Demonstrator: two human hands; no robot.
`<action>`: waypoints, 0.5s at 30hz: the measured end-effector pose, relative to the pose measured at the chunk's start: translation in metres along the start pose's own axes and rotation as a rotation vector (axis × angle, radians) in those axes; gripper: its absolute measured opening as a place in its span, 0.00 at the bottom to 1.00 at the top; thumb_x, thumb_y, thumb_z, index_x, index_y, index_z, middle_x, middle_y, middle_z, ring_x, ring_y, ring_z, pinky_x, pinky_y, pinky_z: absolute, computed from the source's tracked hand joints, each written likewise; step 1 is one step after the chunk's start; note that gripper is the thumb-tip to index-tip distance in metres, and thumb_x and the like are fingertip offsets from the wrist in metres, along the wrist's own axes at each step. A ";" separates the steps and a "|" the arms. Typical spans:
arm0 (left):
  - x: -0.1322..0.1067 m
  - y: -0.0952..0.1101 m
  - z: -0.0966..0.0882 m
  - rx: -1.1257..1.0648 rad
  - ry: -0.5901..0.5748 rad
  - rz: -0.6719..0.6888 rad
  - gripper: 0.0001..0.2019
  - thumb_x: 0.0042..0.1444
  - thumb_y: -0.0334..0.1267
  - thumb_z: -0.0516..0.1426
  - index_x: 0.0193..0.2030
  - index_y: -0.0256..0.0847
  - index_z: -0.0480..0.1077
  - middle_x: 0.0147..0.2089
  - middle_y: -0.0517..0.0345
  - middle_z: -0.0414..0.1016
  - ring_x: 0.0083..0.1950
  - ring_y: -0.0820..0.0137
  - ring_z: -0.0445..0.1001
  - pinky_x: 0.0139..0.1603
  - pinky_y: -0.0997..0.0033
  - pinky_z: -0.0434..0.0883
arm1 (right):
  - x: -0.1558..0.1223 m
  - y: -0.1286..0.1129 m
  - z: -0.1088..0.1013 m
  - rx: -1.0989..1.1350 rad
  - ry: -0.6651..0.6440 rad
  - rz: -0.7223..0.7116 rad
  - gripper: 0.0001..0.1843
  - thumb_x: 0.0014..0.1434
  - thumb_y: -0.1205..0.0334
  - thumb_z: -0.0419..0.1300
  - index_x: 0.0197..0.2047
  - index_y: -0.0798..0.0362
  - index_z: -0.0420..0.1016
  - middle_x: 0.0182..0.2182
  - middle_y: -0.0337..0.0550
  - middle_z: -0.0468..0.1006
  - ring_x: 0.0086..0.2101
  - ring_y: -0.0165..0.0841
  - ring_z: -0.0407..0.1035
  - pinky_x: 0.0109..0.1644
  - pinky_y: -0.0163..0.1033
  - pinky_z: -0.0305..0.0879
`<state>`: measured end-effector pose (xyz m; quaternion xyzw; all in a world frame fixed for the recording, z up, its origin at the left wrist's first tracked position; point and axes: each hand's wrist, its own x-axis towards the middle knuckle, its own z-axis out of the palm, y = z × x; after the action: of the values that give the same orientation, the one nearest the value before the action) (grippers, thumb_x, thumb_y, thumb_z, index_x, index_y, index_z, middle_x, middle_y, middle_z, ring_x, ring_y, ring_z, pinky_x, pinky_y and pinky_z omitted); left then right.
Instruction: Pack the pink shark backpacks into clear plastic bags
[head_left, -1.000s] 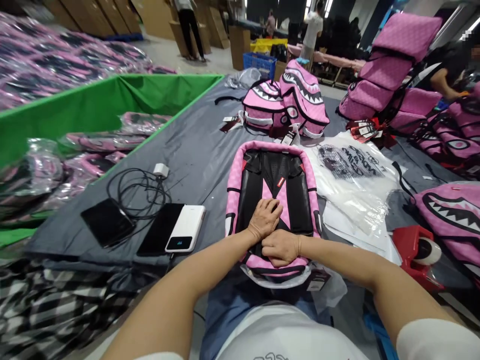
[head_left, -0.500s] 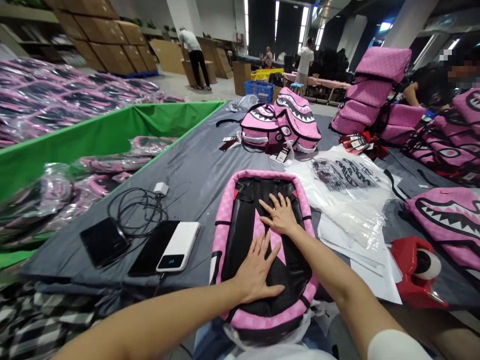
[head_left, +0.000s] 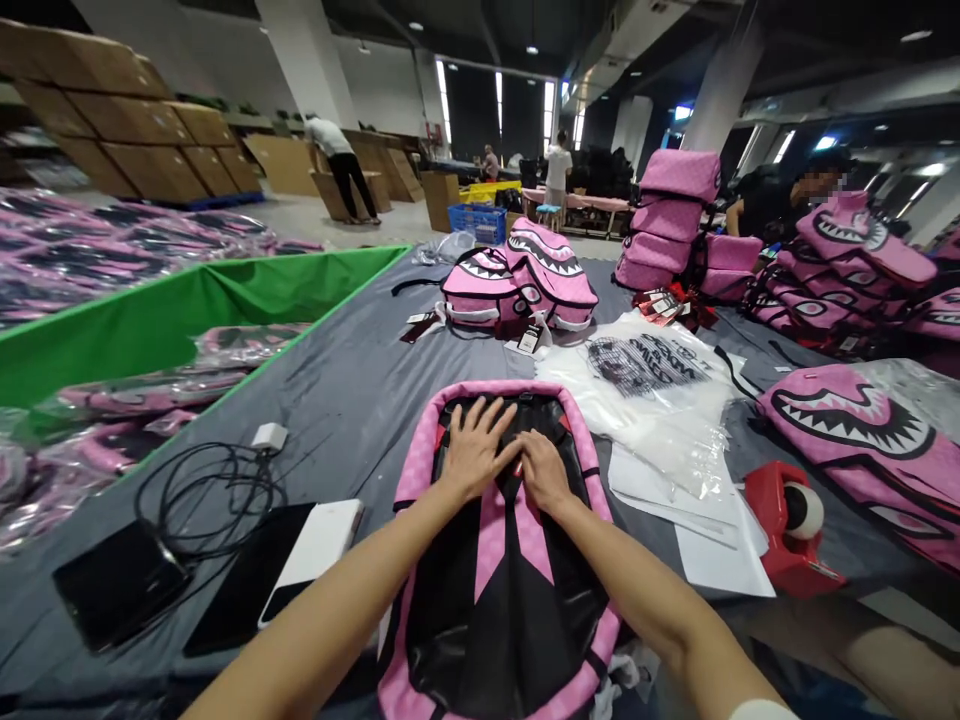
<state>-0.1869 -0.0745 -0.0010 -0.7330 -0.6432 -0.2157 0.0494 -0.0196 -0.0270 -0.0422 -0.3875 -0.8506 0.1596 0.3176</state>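
Note:
A pink and black backpack (head_left: 517, 640) lies in front of me at the table's near edge, its black side with the straps facing up. My left hand (head_left: 474, 450) rests on its upper part, fingers spread and nothing in them. Beside it, my right hand (head_left: 544, 472) is closed, with the fingers bent inward over the top of the straps. A small red spot shows at its fingertips, but what they pinch is hidden. Pink strips run down from under both hands.
Two shark-mouth backpacks (head_left: 517, 280) with tags sit farther back. At right are clear printed plastic bags (head_left: 645, 380), white sheets (head_left: 720, 550) and a red tape dispenser (head_left: 787, 530). A power bank (head_left: 319, 550) and cables (head_left: 202, 500) lie left, near a green-walled bin (head_left: 225, 300). A co-worker stands behind stacked bags.
Both hands have moved up toward the top of the backpack. The left was lower and is now level with the right. The right fingers, spread before, are now curled in. The view has shifted.

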 end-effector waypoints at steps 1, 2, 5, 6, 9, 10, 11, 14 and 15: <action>0.009 -0.006 0.007 0.020 -0.045 -0.068 0.30 0.67 0.56 0.50 0.72 0.49 0.63 0.76 0.46 0.58 0.76 0.41 0.51 0.72 0.30 0.47 | 0.007 0.006 -0.006 0.090 0.097 0.030 0.24 0.68 0.67 0.47 0.61 0.50 0.74 0.55 0.50 0.78 0.57 0.39 0.70 0.64 0.48 0.65; 0.015 -0.011 0.015 0.026 -0.099 -0.114 0.32 0.66 0.59 0.51 0.72 0.51 0.62 0.78 0.47 0.53 0.77 0.38 0.48 0.72 0.28 0.47 | 0.017 0.013 -0.015 0.160 0.185 0.050 0.22 0.68 0.65 0.47 0.59 0.50 0.75 0.51 0.49 0.80 0.53 0.38 0.73 0.61 0.46 0.68; 0.012 -0.022 0.041 0.000 -0.187 -0.136 0.35 0.62 0.66 0.52 0.73 0.56 0.60 0.80 0.51 0.45 0.78 0.34 0.42 0.71 0.27 0.47 | 0.059 0.047 -0.050 0.173 0.282 0.133 0.17 0.69 0.58 0.50 0.53 0.50 0.76 0.47 0.47 0.80 0.47 0.38 0.74 0.54 0.43 0.71; 0.009 -0.024 0.048 -0.008 -0.175 -0.129 0.36 0.62 0.67 0.52 0.73 0.57 0.59 0.80 0.52 0.44 0.78 0.34 0.41 0.72 0.27 0.46 | 0.074 0.062 -0.061 0.130 0.266 0.191 0.16 0.68 0.57 0.51 0.51 0.51 0.77 0.46 0.47 0.80 0.46 0.37 0.74 0.53 0.42 0.70; 0.001 -0.030 0.060 -0.026 -0.091 -0.105 0.36 0.62 0.68 0.51 0.72 0.57 0.60 0.80 0.51 0.45 0.78 0.35 0.43 0.71 0.26 0.47 | 0.114 0.108 -0.077 0.012 0.189 0.370 0.11 0.63 0.59 0.57 0.43 0.54 0.77 0.40 0.47 0.80 0.42 0.37 0.74 0.50 0.41 0.69; -0.001 -0.032 0.062 -0.029 -0.064 -0.097 0.36 0.61 0.68 0.51 0.72 0.57 0.61 0.80 0.51 0.46 0.78 0.36 0.44 0.71 0.26 0.47 | 0.123 0.122 -0.076 -0.011 0.174 0.413 0.08 0.60 0.59 0.59 0.39 0.54 0.77 0.37 0.47 0.80 0.40 0.38 0.73 0.49 0.41 0.69; -0.002 -0.033 0.064 -0.029 -0.040 -0.090 0.36 0.61 0.68 0.52 0.72 0.58 0.61 0.80 0.51 0.47 0.77 0.36 0.45 0.71 0.25 0.48 | 0.128 0.135 -0.071 -0.031 0.164 0.450 0.06 0.57 0.60 0.62 0.35 0.54 0.77 0.35 0.47 0.79 0.39 0.38 0.73 0.47 0.41 0.68; -0.004 -0.036 0.065 -0.016 0.035 -0.083 0.38 0.60 0.67 0.54 0.74 0.56 0.57 0.80 0.50 0.47 0.78 0.38 0.45 0.71 0.27 0.49 | 0.130 0.162 -0.050 -0.095 0.144 0.567 0.08 0.54 0.61 0.65 0.27 0.53 0.73 0.32 0.46 0.78 0.39 0.39 0.73 0.44 0.40 0.66; -0.005 -0.036 0.064 -0.007 0.064 -0.069 0.39 0.61 0.66 0.55 0.75 0.54 0.55 0.80 0.49 0.47 0.78 0.39 0.45 0.72 0.29 0.47 | 0.128 0.169 -0.044 -0.108 0.138 0.599 0.09 0.55 0.60 0.65 0.25 0.52 0.73 0.30 0.45 0.78 0.38 0.39 0.73 0.43 0.39 0.66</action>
<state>-0.2059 -0.0505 -0.0678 -0.7033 -0.6655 -0.2427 0.0598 0.0400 0.1810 -0.0429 -0.6471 -0.6824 0.1738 0.2922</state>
